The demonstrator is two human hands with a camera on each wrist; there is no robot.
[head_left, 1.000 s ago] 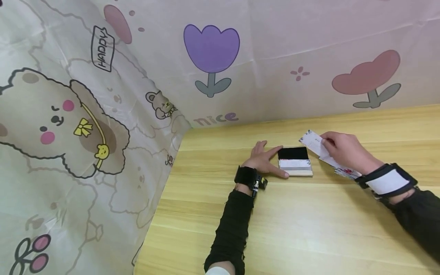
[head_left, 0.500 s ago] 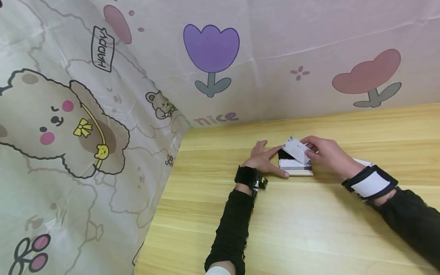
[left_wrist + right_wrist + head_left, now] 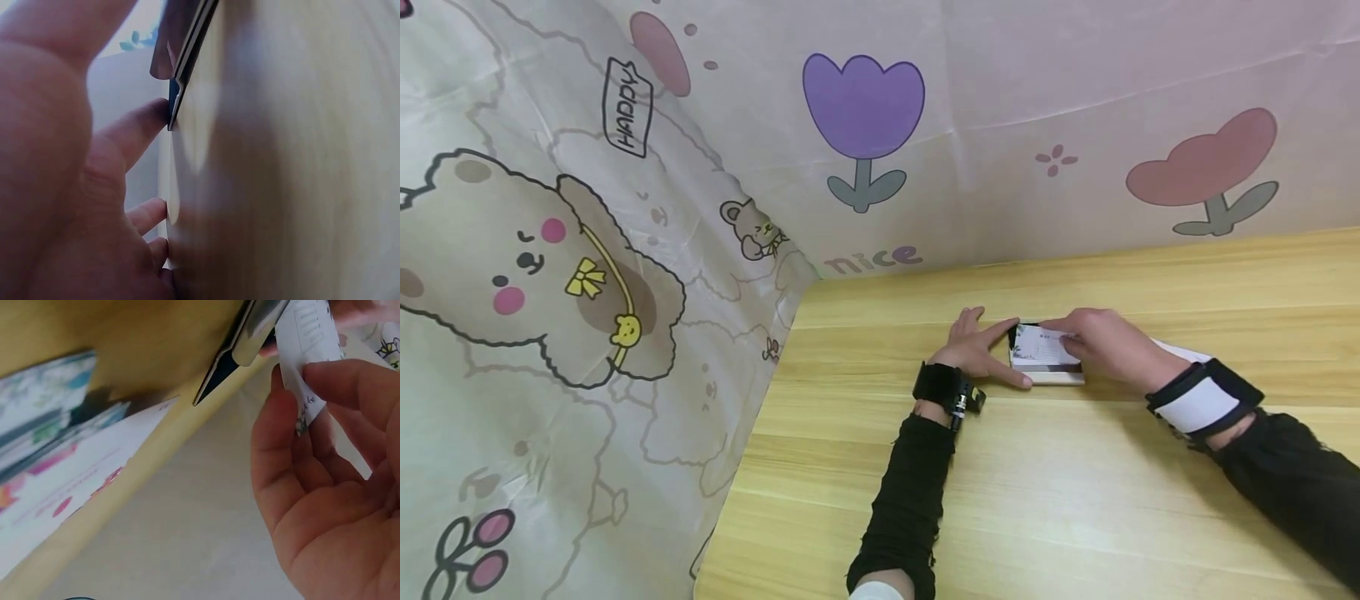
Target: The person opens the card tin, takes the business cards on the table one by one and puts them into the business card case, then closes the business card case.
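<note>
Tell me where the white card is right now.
In the head view the white card lies over the open card case at mid-table, pinched by the right hand, with the left hand steadying the case's left side.

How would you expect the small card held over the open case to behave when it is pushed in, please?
The card is probably thin and floppy: in the right wrist view it curves where the right hand pinches it. It looks light, so it may buckle if pushed hard. The case might slide, which may be why the left hand braces it.

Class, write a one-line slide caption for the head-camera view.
Left hand steadies an open card case on the wooden table while the right hand lays a card into it.
</note>
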